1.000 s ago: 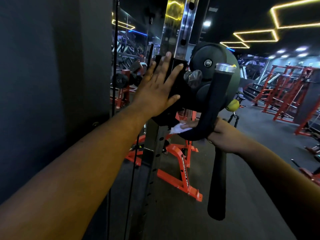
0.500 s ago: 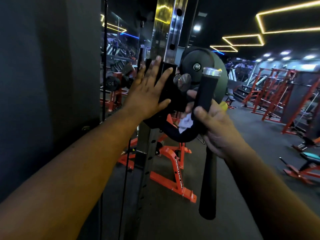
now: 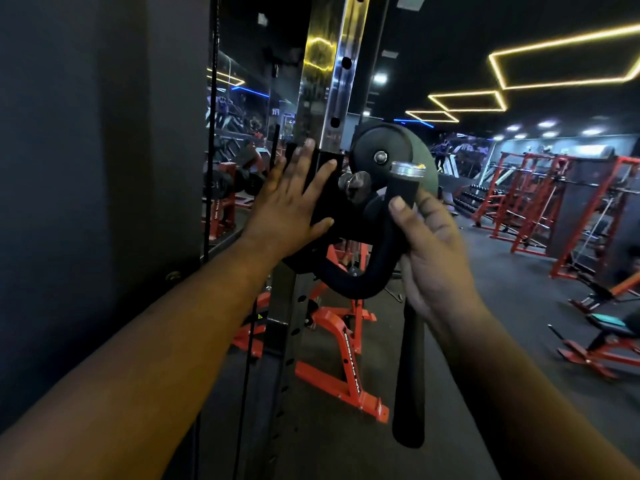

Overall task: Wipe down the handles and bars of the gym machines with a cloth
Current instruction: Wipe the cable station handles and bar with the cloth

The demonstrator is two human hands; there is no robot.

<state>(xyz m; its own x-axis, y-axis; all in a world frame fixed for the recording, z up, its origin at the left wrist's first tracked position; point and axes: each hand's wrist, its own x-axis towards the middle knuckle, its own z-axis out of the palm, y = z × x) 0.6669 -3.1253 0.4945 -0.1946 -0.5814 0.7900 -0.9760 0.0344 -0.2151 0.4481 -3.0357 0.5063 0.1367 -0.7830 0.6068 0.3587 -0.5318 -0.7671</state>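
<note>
A black padded curved handle (image 3: 363, 278) with a chrome end cap (image 3: 408, 168) hangs from the pulley carriage (image 3: 325, 188) of a cable machine. My right hand (image 3: 433, 247) grips the handle's upright part just below the cap, thumb on its front. No cloth shows in this frame; whether it lies under my palm I cannot tell. My left hand (image 3: 287, 206) presses flat, fingers spread, against the black carriage on the chrome upright (image 3: 329, 81). A second black grip (image 3: 410, 393) hangs straight down below my right hand.
A dark wall panel (image 3: 104, 168) stands close on the left, with a thin cable (image 3: 212, 133) beside it. An orange bench frame (image 3: 339, 341) sits on the floor behind the upright. Red racks (image 3: 519, 202) and a bench (image 3: 602, 334) line the right side.
My right hand slid up the curved handle from its lower bend to just under the chrome cap. The white cloth seen earlier is now hidden. My left hand stayed on the carriage.
</note>
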